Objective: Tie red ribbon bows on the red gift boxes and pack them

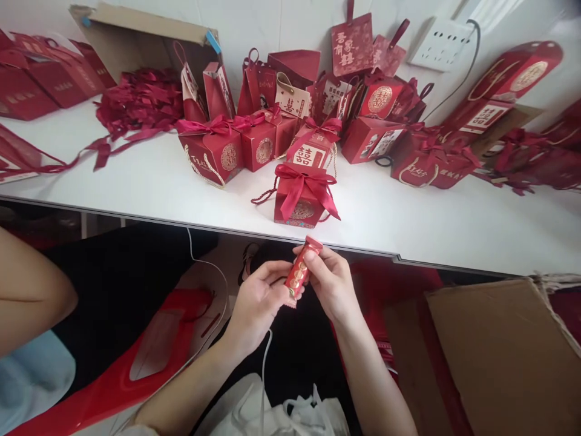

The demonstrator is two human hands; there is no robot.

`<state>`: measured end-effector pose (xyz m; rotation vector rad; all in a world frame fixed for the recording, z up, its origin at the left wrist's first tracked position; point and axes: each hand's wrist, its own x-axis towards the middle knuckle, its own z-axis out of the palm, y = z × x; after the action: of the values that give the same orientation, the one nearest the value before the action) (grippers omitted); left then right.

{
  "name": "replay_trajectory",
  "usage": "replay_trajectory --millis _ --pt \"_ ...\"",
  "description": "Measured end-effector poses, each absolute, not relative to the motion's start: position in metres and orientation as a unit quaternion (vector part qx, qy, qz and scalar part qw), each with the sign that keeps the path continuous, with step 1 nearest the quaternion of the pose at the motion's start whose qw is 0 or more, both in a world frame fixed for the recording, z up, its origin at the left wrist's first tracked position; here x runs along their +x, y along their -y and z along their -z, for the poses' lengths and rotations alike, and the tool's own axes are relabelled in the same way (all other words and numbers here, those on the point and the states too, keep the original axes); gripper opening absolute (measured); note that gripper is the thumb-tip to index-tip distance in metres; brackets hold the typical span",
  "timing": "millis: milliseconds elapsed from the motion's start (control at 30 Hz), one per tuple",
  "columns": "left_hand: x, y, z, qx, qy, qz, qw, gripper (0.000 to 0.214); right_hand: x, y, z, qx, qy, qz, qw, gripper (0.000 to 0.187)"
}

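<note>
Between my two hands is a slim red wrapped snack bar with gold print, tilted and held above my lap, just in front of the table edge. My left hand grips its lower end with the fingers curled. My right hand has its thumb pressed on the upper part of the wrapper. Nearest to the hands, on the table, stands a small red gift box tied with a satin bow. What kind of snack is in the wrapper cannot be seen.
On the white table stand several red gift boxes. A heap of red ribbon lies before an open cardboard box. A power strip is on the wall. At right stands a large carton; another person's arm is at left.
</note>
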<state>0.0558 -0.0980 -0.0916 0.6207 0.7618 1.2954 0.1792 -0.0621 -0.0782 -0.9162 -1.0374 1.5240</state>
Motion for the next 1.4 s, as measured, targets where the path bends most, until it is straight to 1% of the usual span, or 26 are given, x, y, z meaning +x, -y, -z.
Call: replay_trajectory --millis 167,267,400,533,667,833,967,1400 --pt "0.054 0.100 0.081 0.371 -0.318 -0.590 0.643 0.020 0.178 0.067 0.068 -0.359 0.374 -0.649 0.557 0.035" --pt "0.055 0.097 0.075 0.371 -0.323 -0.607 0.624 0.022 0.177 0.070 0.065 -0.344 0.376 -0.636 0.579 0.036" --pt "0.054 0.085 0.067 0.313 -0.347 -0.691 0.551 0.019 0.173 0.083 0.066 -0.327 0.416 -0.588 0.612 0.026" --pt "0.052 0.075 0.059 0.297 -0.351 -0.722 0.517 0.020 0.168 0.098 0.069 -0.317 0.444 -0.550 0.632 0.017" --pt "0.051 0.069 0.051 0.285 -0.365 -0.726 0.509 0.023 0.161 0.105 0.069 -0.312 0.447 -0.558 0.626 0.018" --pt "0.051 0.065 0.044 0.277 -0.377 -0.716 0.517 0.021 0.150 0.110 0.065 -0.281 0.413 -0.610 0.615 0.019" --pt "0.052 0.066 0.042 0.271 -0.398 -0.700 0.528 0.024 0.144 0.112 0.063 -0.257 0.390 -0.636 0.614 0.022" --pt "0.046 0.071 0.041 0.305 -0.412 -0.679 0.526 0.031 0.140 0.114 0.058 -0.213 0.366 -0.671 0.609 0.024"
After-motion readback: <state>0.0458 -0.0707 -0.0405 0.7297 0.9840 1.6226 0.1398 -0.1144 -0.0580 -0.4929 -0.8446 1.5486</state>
